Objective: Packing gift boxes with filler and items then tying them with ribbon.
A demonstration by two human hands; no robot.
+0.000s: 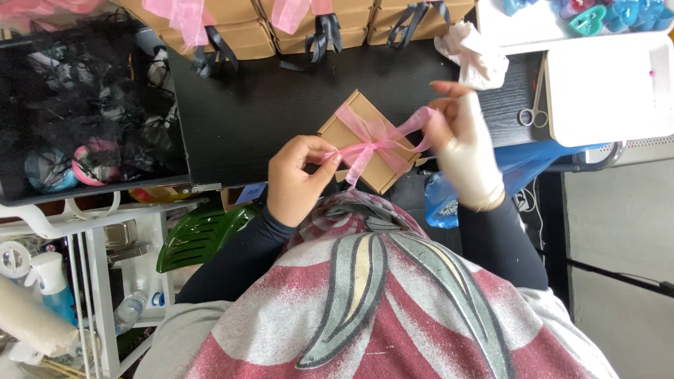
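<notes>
Small brown box [365, 144], kraft cardboard, sits turned like a diamond near the front edge of the black surface [267, 105], right in front of the person. A sheer pink ribbon [379, 140] is wrapped across its lid, with a knot about in the middle and a tail hanging off the near edge.

The person's left hand [298, 179] is pinched closed on the ribbon just beside the knot, thumb and fingertips together, resting against the box's near-left corner. The right hand [463, 151] is up and to the right of the box, fingers curled closed around the other end of the ribbon, which runs taut from the knot up to that hand. The right hand looks like it has a pale glove or wrap on it, can't say which.

Other stuff around: a row of the same kind of brown boxes [239, 31] along the far edge of the surface, some tied with pink ribbon, some with black. A crumpled pale cloth [474, 52] lies just past the right hand. Small scissors [533, 112] rest beside a white tray [611, 88] off to the right. A blue plastic bag [519, 165] hangs below the surface's right end.
</notes>
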